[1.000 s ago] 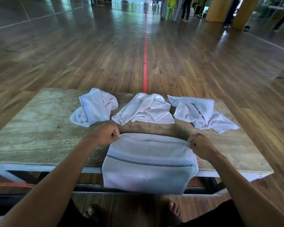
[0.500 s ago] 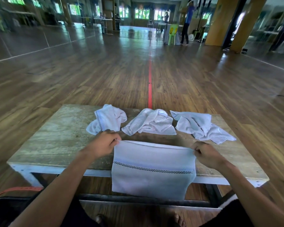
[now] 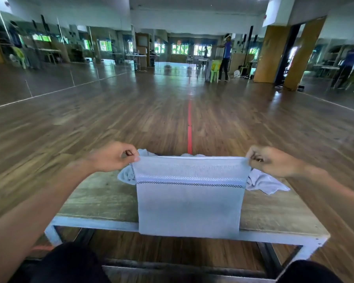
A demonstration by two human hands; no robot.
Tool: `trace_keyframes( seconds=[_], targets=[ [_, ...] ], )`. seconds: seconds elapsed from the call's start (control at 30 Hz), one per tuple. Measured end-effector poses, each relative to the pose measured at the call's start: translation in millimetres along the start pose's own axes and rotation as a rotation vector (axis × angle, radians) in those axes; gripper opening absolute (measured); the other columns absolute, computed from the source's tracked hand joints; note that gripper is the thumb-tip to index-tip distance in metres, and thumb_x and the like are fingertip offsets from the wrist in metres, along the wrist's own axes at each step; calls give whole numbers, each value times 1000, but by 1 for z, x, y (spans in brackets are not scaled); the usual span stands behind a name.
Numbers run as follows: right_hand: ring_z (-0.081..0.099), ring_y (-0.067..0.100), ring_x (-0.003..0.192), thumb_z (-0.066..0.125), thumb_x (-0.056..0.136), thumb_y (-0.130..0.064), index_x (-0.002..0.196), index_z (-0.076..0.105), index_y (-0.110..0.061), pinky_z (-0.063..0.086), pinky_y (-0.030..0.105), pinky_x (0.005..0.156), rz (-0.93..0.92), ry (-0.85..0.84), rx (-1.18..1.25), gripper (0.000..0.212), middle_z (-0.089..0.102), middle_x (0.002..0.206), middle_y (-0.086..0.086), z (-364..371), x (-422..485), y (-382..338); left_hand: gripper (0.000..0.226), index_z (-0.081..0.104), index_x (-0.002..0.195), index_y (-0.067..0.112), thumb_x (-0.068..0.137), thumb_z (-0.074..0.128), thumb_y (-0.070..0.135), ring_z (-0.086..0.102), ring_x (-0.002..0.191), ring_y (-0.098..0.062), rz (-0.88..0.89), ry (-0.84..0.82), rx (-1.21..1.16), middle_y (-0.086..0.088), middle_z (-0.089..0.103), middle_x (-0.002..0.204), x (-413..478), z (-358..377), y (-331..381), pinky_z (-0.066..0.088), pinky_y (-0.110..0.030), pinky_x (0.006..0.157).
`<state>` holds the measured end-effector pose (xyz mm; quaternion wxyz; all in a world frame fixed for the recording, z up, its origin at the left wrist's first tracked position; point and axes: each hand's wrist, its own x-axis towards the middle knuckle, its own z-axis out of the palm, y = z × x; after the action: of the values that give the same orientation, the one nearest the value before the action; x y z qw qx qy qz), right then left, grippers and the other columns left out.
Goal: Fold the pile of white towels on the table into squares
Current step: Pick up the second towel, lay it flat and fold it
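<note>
A white towel [image 3: 189,203] with a dark checked stripe hangs stretched in the air above the wooden table [image 3: 96,201]. My left hand [image 3: 116,157] pinches its top left corner and my right hand [image 3: 271,160] pinches its top right corner. The towel's lower edge reaches past the table's near rim. Behind it lie crumpled white towels: one peeks out at the left [image 3: 126,175], one at the right [image 3: 264,182], and a third [image 3: 189,155] is mostly hidden behind the held towel.
The table has a white metal frame [image 3: 94,224] and stands on a wooden floor with a red line [image 3: 189,131]. People stand far back near green chairs [image 3: 216,69]. My knees are at the bottom edge.
Both hands have lifted the towel off the table's near part and now hold it up in the air, stretched flat. The camera has tilted upward.
</note>
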<state>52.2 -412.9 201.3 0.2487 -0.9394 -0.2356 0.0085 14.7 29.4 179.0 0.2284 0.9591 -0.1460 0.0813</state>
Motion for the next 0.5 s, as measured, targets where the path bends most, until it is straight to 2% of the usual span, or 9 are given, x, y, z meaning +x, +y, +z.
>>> trace_keyframes(
  seconds=[0.07,0.13,0.2,0.27,0.33,0.4,0.43,0.5],
  targets=[
    [60,12,67,55,91,-6,86,59,-12,44,29,67,0,-77,71,9,71,76,5,-22,1,-15,5,68,86,23,88,65,20,62,79,2,-23,-118,-81,9,71,89,2,-25,9,45,-11,75],
    [59,11,67,55,93,-11,89,59,-10,42,29,65,12,-192,84,6,72,77,4,-41,5,-27,4,69,89,17,88,65,18,60,75,1,-29,-178,-99,3,71,89,6,-44,16,45,-10,72],
    [62,9,69,57,93,-19,96,59,-11,44,29,66,29,-284,114,9,73,82,1,-56,10,-35,6,69,91,13,87,65,16,60,72,2,-18,-181,-84,0,70,88,12,-58,22,46,-10,71],
    [65,5,74,56,93,-24,103,61,-17,46,24,69,51,-310,69,14,73,91,-4,-65,18,-42,4,68,90,15,87,66,15,59,69,3,4,-156,-42,2,70,85,20,-67,29,45,-8,68],
    [67,8,84,55,95,-22,104,64,-21,50,26,74,59,-246,-31,13,73,96,-6,-71,31,-41,4,67,90,17,87,66,16,60,72,-3,12,-87,37,3,69,85,32,-70,35,43,-5,66],
    [67,17,91,56,94,-16,100,65,-20,53,38,85,40,-108,-139,12,73,97,-1,-75,45,-37,8,68,95,16,89,64,19,62,81,-11,7,42,175,2,69,90,45,-68,38,40,-6,68],
    [66,19,92,56,93,-15,97,65,-21,51,43,89,30,-25,-201,12,72,98,1,-77,51,-36,9,68,96,18,90,62,21,63,87,-13,10,122,239,2,70,93,51,-68,39,43,-13,76],
    [62,20,95,54,93,-14,99,64,-20,49,40,90,36,124,-273,14,68,102,2,-81,58,-38,9,65,97,26,91,59,28,64,94,-17,21,268,314,4,70,97,60,-68,41,44,-32,90]
  ],
)
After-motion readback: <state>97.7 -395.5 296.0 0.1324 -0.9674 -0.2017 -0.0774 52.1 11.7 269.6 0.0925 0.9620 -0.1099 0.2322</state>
